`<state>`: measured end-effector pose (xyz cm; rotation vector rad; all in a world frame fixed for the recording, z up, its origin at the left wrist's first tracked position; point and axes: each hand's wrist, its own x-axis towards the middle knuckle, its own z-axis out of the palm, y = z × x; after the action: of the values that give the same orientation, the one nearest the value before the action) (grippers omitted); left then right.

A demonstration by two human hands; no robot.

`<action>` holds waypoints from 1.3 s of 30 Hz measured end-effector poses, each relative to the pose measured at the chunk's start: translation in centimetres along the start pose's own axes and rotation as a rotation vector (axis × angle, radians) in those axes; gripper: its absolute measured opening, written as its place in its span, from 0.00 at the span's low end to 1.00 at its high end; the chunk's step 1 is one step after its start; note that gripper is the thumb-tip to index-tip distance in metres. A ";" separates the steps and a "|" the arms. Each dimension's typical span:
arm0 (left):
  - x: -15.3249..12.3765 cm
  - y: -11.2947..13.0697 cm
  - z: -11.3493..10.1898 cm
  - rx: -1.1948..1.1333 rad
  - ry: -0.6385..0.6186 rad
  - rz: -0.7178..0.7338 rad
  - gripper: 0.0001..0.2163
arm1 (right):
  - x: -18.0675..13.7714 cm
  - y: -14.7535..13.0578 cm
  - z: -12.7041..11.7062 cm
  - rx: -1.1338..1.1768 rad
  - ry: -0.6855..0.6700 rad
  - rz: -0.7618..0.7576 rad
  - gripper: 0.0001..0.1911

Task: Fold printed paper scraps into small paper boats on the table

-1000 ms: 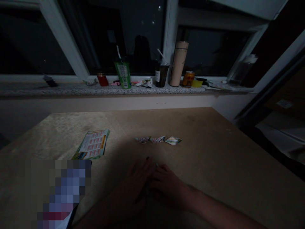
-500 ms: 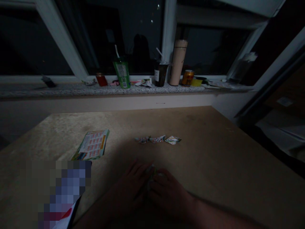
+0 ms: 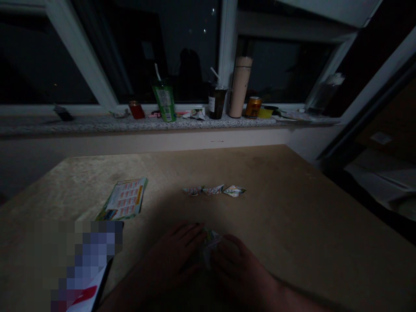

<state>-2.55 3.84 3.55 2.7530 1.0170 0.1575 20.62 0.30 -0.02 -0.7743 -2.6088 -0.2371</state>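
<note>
A small piece of printed paper (image 3: 210, 245), pale with some green, lies on the table between my hands; much of it is covered and dim. My left hand (image 3: 177, 251) has its fingers against the paper's left side. From the right, my right hand (image 3: 235, 264) holds the paper with bent fingers. Beyond the hands, three folded paper pieces stand in a row: a left one (image 3: 193, 190), a middle one (image 3: 213, 190) and a diamond-shaped right one (image 3: 234, 190). A stack of printed sheets (image 3: 125, 197) lies at the left.
The brown table (image 3: 308, 216) meets a wall under the windowsill (image 3: 113, 124). On the sill stand a green cup (image 3: 165, 102), a dark cup (image 3: 216, 103), a pink flask (image 3: 240, 86), an orange can (image 3: 253, 107) and a red jar (image 3: 136, 110). A partly blurred-out device (image 3: 92, 264) lies at near left.
My hands have moved slightly apart, showing more of the paper between them. The view has shifted slightly; the row of folded pieces and the sheets stay in place.
</note>
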 end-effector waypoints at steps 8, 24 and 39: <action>0.3 0.9 -0.5 0.149 0.067 -0.028 0.17 | -0.3 2.8 -0.4 0.028 0.029 0.085 0.08; 0.1 0.6 0.0 -0.128 0.018 -0.135 0.20 | 0.5 5.7 -1.2 0.272 0.039 0.035 0.07; 1.2 0.6 1.0 -0.206 0.060 -0.058 0.16 | 0.6 5.8 -0.8 0.309 0.048 0.079 0.09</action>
<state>-1.06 4.02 2.78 2.5446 1.0316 0.3185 23.64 5.25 1.24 -0.7473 -2.4805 0.1655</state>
